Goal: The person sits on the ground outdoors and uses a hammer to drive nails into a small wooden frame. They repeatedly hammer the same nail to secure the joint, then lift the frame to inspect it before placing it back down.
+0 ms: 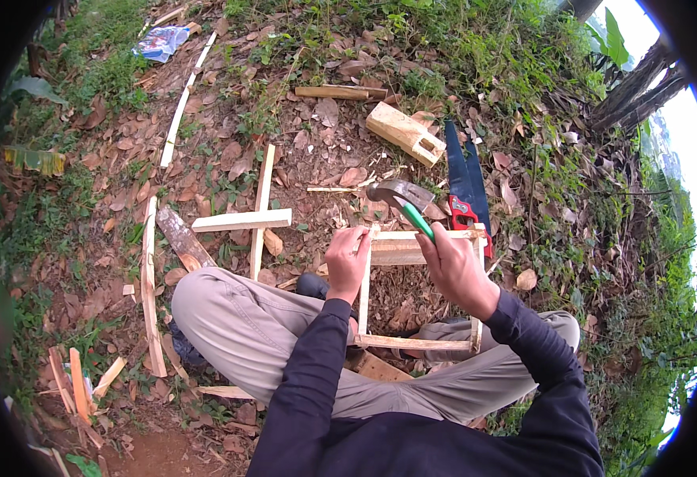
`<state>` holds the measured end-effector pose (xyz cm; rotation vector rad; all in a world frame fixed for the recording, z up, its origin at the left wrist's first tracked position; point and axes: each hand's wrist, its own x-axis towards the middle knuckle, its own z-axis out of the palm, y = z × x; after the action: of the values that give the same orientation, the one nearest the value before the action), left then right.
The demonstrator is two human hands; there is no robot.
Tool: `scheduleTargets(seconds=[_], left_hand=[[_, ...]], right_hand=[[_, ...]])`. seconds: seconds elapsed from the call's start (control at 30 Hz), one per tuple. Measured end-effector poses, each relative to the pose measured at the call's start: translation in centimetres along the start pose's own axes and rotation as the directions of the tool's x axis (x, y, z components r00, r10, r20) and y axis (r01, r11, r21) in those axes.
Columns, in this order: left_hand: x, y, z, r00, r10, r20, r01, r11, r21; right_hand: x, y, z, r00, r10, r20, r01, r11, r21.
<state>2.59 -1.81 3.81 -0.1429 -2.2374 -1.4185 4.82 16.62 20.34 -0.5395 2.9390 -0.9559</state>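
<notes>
Between my bent legs stands a small rectangular frame of pale wooden strips. At its far left corner is my left hand, thumb and fingers pinched together; whatever they hold is too small to make out. My right hand is wrapped round the green handle of a claw hammer. The metal head is raised just beyond the frame's far side, to the right of my left fingertips, and appears apart from the wood. A wider board spans the frame under its far strip.
Handsaws with red handles lie beyond the frame at right, beside a wooden block with a slot. Two crossed strips lie left of centre. Split wood pieces are at lower left. A plastic bag rests at far left.
</notes>
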Motion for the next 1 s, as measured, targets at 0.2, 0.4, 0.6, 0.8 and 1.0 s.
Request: scheduleTargets(seconds=[0.2,0.4,0.6,0.8,1.0], left_hand=[[0.1,0.2,0.0,0.999,-0.040,0.004,0.040,0.998,-0.050],[-0.2,0.2,-0.1,1.000,-0.028,0.012,0.029,0.999,-0.024],[0.2,-0.2,0.2,1.000,-0.005,0.001,0.005,1.000,-0.018],[-0.2,0.0,0.1,1.000,-0.017,-0.008,0.017,1.000,-0.010],[-0.5,-0.5,0.1,1.000,-0.010,-0.011,0.010,1.000,-0.009]], right_hand=[[0.3,0.9,1.1,0.974,0.098,0.204,-0.062,0.982,-0.179],[0.3,0.0,0.3,0.999,-0.001,-0.034,0.001,1.000,0.006],[0.1,1.4,1.8,0.981,0.095,0.167,-0.066,0.983,-0.172],[0.0,-1.0,0.6,0.998,-0.004,-0.070,0.003,1.000,-0.013],[-0.6,1.2,2.8,0.977,0.159,0.143,-0.138,0.980,-0.144]])
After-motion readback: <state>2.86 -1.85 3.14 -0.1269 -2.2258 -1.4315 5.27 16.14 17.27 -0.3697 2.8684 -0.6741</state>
